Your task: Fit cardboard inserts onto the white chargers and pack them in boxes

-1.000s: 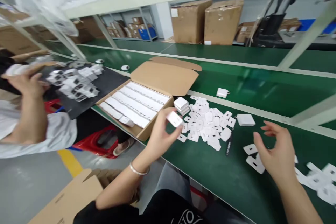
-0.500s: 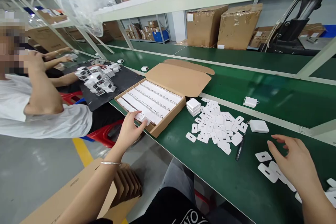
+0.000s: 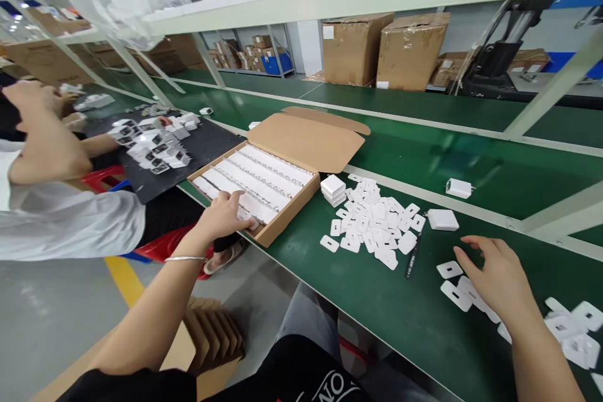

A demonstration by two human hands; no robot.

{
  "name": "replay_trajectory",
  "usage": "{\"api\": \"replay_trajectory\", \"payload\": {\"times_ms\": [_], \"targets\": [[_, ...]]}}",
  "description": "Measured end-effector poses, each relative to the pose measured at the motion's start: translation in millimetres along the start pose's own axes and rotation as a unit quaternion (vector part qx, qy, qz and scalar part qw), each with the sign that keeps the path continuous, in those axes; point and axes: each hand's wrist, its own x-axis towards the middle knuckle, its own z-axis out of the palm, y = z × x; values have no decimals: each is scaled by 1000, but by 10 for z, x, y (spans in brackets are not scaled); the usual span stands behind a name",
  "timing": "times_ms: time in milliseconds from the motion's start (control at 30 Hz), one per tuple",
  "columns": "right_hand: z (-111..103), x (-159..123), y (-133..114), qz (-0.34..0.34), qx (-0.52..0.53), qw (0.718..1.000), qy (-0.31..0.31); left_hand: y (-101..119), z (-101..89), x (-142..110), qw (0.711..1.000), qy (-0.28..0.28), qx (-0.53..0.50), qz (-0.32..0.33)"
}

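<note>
My left hand (image 3: 221,218) reaches into the front right corner of an open cardboard box (image 3: 293,208). Its fingers and thumb are on a white charger (image 3: 250,220) at the end of the front row, partly hidden by the hand. White chargers fill the box in rows. My right hand (image 3: 494,273) hovers, fingers apart and empty, over loose white slotted plates (image 3: 456,296). A white charger (image 3: 443,220) lies just beyond it. Between the hands are a short stack of chargers (image 3: 333,188), a heap of white slotted plates (image 3: 377,220) and a slim black tool (image 3: 412,259).
Another charger (image 3: 459,188) lies on the green belt behind a pale rail. The box's lid (image 3: 306,138) leans back over that rail. At left, a co-worker's arm (image 3: 51,151) is beside a black mat (image 3: 207,147) heaped with chargers. More plates (image 3: 577,330) lie at far right.
My left hand has carried a charger leftward from above the table into the box's front row and lowered it there. My right hand has stayed near the loose plates.
</note>
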Motion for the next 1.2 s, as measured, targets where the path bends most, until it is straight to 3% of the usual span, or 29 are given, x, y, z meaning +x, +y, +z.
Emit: {"api": "replay_trajectory", "payload": {"times_ms": [67,133,267,333,433,533,700,800,867,967,1033,1100,1200], "targets": [[-30,-33,-13,21,-2,999,-32,79,-97,-23,1000,-3,23,19],[-76,-74,-44,43,-5,996,-76,231,-206,-98,997,39,52,51],[-133,-162,-109,34,-8,991,-133,774,-426,-322,965,233,51,106],[-136,-195,-120,17,1,989,-147,1159,-474,-426,945,280,-21,169],[-135,-218,-106,6,29,987,-158,1839,-393,-535,904,259,-118,318],[-150,-211,-72,-11,57,982,-181,2581,-170,-579,860,200,-148,446],[-166,-185,-31,-35,102,973,-205,3740,200,-495,840,126,-123,513],[-137,-173,-34,-36,107,974,-194,4215,340,-364,844,101,-109,515],[-108,-171,-40,-31,96,979,-178,4385,401,-257,844,81,-92,521],[-88,-182,-48,-20,77,984,-162,4403,435,-120,837,62,-98,535],[-107,-196,-52,-15,80,980,-179,4267,417,-91,833,57,-177,522],[-142,-208,-57,-13,93,973,-213,4046,378,-132,818,13,-310,485],[-173,-209,-70,-17,101,967,-234,3654,327,-293,747,-143,-491,424]]}}
